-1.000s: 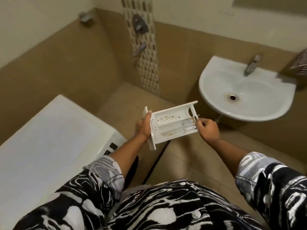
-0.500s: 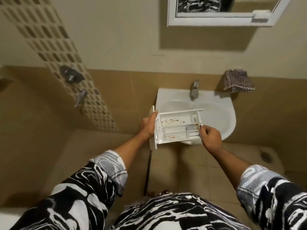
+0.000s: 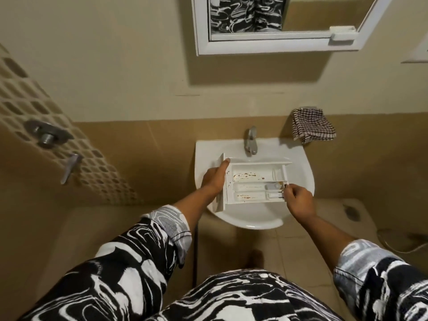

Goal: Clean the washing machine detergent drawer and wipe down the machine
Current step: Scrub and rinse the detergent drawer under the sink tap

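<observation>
You hold the detergent drawer [image 3: 252, 181] over the bowl of the sink [image 3: 254, 217], open side up. Its long side runs across the basin, just in front of the tap [image 3: 250, 141]. Whether it rests on the sink or hangs clear of it cannot be told from this view.

Your left grip [image 3: 213, 179] is closed round the drawer's front panel, at the sink's left side. The thumb lies stretched along the panel's inner face and the other fingers are hidden behind it. Your right grip [image 3: 300, 201] is narrow, its curled fingertips pinching the drawer's rear end above the sink's right half.

Brown specks and smears mark the drawer's largest compartment, the one nearest the tap. More of them sit in the narrow compartment nearest the sink's front rim.

A checked cloth [image 3: 312, 126] hangs on the wall just beyond the sink's right rear corner. A white-framed mirror [image 3: 273, 46] is on the wall straight above the sink. A wall valve [image 3: 47, 134] with a lever [image 3: 69, 167] below it sits well to the left of the sink, on a strip of patterned tile. A floor drain [image 3: 352, 212] lies on the floor to the right of the sink.
</observation>
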